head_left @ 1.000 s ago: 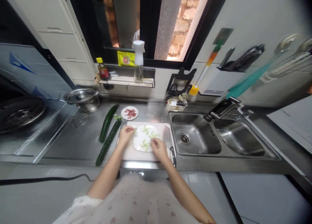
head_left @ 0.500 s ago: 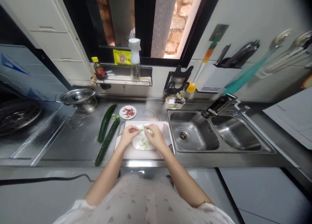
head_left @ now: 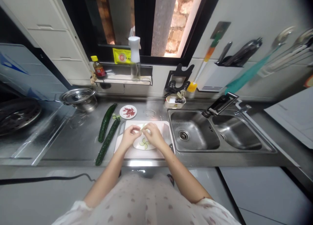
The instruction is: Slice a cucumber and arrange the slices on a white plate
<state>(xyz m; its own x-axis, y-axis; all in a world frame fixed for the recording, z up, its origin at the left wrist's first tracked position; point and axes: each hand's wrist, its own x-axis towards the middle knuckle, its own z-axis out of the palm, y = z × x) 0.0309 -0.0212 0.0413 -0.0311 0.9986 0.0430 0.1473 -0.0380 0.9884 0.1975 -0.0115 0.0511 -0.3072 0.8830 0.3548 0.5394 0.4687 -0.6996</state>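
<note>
Over a white plate [head_left: 137, 145] my left hand [head_left: 130, 136] and my right hand [head_left: 153, 134] meet at their fingertips. Both are closed in a pinch around what looks like a thin cucumber slice [head_left: 141, 129], mostly covered by the fingers. Below them on the plate, several cucumber slices [head_left: 144, 143] lie fanned in a pinwheel. The plate rests on a cutting board [head_left: 132, 154], and my hands hide its far part. A whole cucumber [head_left: 107, 123] and a cut cucumber [head_left: 107, 141] lie left of the board, with small cucumber pieces [head_left: 115, 116] by the cut end.
A small dish [head_left: 128, 112] of red bits stands behind the board. A knife [head_left: 166, 133] lies along the board's right side, beside the double sink [head_left: 195, 133]. A lidded steel pot [head_left: 80, 99] is at the back left; a shelf [head_left: 122, 80] holds bottles.
My two hands have come together: the right fingertips moved left to meet the left ones, covering the slice between them. The pinwheel on the plate looks the same.
</note>
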